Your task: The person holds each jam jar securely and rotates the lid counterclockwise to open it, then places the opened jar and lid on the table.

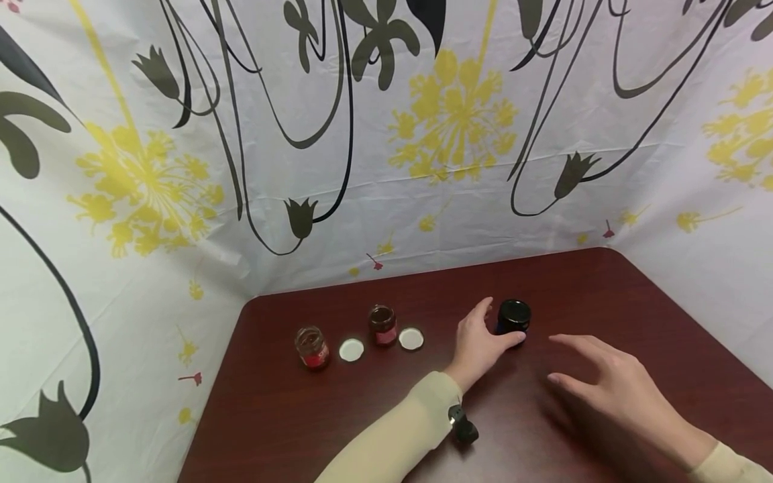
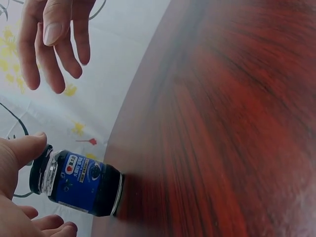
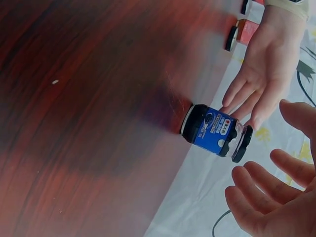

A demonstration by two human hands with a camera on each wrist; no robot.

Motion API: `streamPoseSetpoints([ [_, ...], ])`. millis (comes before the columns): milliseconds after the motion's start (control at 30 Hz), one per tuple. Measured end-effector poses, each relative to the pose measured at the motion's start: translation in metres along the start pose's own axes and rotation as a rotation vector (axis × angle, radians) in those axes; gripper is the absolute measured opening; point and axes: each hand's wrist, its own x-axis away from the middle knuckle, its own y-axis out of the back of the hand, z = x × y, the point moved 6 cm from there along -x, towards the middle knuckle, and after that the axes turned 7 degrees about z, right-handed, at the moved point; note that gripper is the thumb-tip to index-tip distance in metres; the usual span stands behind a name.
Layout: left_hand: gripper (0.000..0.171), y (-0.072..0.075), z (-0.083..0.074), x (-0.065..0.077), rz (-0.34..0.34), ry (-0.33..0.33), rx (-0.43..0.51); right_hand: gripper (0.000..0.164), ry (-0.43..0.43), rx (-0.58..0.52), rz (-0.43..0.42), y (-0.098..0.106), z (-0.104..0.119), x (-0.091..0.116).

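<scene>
A dark jar [image 1: 514,315] with a blue label and a black lid stands upright on the table; the blue label [image 2: 81,175] faces the left wrist view. My left hand [image 1: 477,345] reaches around the jar from the left, thumb in front and fingers apart behind, not curled round it. In the left wrist view its thumb lies by the lid; whether it touches is hard to tell. To the right of the jar, my right hand [image 1: 619,386] hovers above the table with fingers spread and nothing in it. The right wrist view shows this jar [image 3: 212,129] between both hands.
Left of the hands stand two glass jars, one with a red label [image 1: 313,350] and one with a pinkish label [image 1: 383,327]. White lids [image 1: 351,349] [image 1: 411,339] lie beside them. Patterned white cloth [image 1: 362,168] hangs behind the dark red table [image 1: 338,422].
</scene>
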Motion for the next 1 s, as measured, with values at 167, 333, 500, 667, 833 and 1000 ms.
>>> streamPoseSetpoints([
  [167, 0.081, -0.005, 0.001, -0.002, 0.007, 0.01, 0.047, 0.064, 0.021, 0.001, -0.018, 0.001, 0.001, 0.001],
  [333, 0.071, -0.01, 0.005, -0.002, 0.018, 0.026, 0.098, 0.065, 0.026, -0.003, -0.021, 0.003, 0.002, 0.002],
  [500, 0.063, -0.013, 0.007, -0.004, 0.012, 0.027, 0.096, 0.065, 0.031, 0.002, -0.025, 0.004, 0.002, 0.002],
  [667, 0.063, -0.016, 0.009, -0.005, 0.01, 0.038, 0.085, 0.066, 0.039, -0.005, -0.022, 0.004, 0.003, 0.003],
  [833, 0.062, -0.018, 0.013, -0.007, 0.009, 0.048, 0.073, 0.067, 0.032, 0.0, -0.021, 0.003, 0.002, 0.004],
  [1000, 0.062, -0.02, 0.015, -0.007, 0.011, 0.049, 0.064, 0.067, 0.024, -0.006, -0.015, 0.002, 0.001, 0.005],
])
